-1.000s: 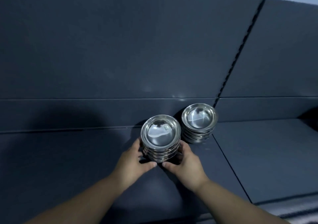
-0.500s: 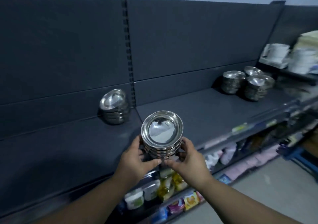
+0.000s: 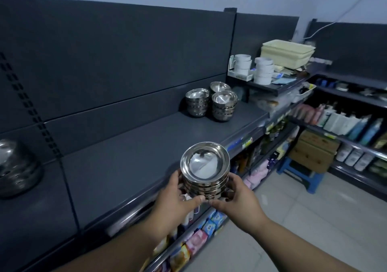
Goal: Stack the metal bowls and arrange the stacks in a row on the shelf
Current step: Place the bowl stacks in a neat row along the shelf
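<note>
Both hands hold a stack of shiny metal bowls in the air, just off the front edge of the dark grey shelf. My left hand grips its left side and my right hand grips its right side, thumbs meeting under the front. Another stack of bowls stands on the shelf at the far left. Three more bowl stacks stand close together at the shelf's far right end.
Lower shelves under my hands carry coloured packets. White cups and cream tubs sit on a higher shelf at the right. Bottles fill a side rack; a blue stool with a cardboard box stands on the tiled floor.
My view has swung to the right along the shelf. The held stack has come off the shelf beside the left stack and now hangs past the front edge.
</note>
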Tool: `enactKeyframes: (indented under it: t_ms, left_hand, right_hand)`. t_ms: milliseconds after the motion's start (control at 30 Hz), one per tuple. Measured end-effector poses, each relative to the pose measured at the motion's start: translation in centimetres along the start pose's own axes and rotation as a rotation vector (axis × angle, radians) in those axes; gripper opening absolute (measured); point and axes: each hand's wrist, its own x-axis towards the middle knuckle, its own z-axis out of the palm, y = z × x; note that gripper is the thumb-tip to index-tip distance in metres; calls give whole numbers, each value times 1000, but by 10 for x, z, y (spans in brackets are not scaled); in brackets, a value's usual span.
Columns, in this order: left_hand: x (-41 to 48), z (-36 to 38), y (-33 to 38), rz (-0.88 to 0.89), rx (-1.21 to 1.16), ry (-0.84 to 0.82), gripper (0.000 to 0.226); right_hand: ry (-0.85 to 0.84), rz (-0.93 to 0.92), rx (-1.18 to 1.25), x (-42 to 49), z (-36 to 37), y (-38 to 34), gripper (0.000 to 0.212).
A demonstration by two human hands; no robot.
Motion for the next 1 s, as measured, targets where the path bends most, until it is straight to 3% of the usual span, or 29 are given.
enactKeyframes:
  t_ms: [200, 300, 367, 600, 767, 1000]
  left_hand:
    - [101, -8, 5, 8, -47, -3, 80]
    - [150, -28, 6, -9, -23, 8, 93]
    - [178, -43, 6, -22, 35, 15, 88]
    - [257, -73, -9, -48, 168, 119, 87]
    - [294, -76, -17, -88, 162, 195, 103]
    - [325, -71, -10, -73, 222, 331, 68]
  right_hand:
    - [32, 0, -32, 94, -4, -9, 88]
    - [-20, 10, -50, 145, 3, -26, 83]
    - [-68, 23, -71, 180, 11, -37, 85]
    - [-125, 33, -94, 278, 38, -39, 86]
    - [-154, 13, -63, 323, 49, -36, 90]
    - [-230, -75, -55, 372, 50, -31, 95]
